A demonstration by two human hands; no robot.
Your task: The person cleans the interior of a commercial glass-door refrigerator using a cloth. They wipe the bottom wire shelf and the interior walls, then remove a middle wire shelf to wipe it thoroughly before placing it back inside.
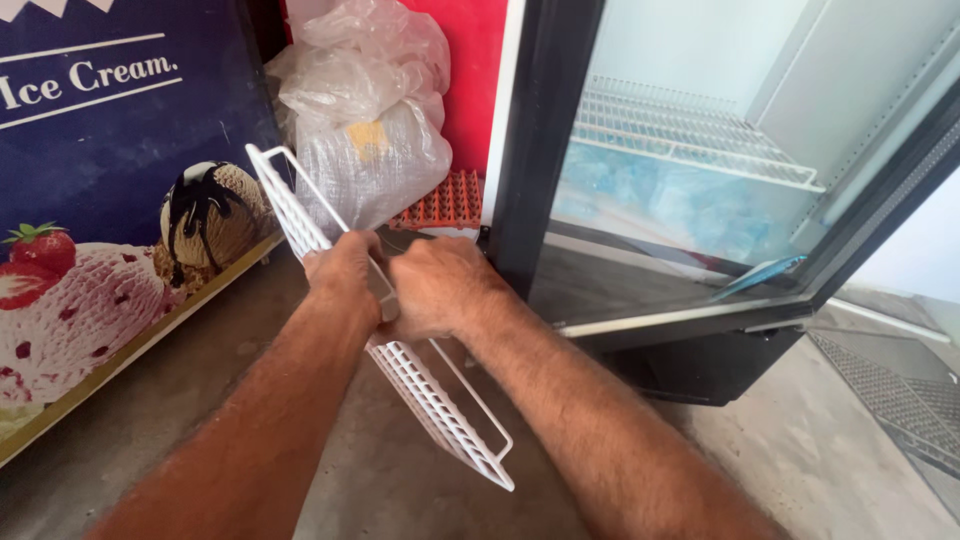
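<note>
Bare grey concrete floor [330, 470] between two coolers

A blue ice-cream chest freezer [110, 200] stands left; an open black-framed glass-door fridge [700, 200] right; crumpled clear plastic bags [365, 120] lie far, against a red wall [475, 70].

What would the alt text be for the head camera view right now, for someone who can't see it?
Both hands, the left hand and the right hand, grip a white wire shelf held tilted on edge above a concrete floor. To the right stands an open glass-door fridge with another wire rack inside; to the left are a blue ice cream freezer and plastic bags.
</note>
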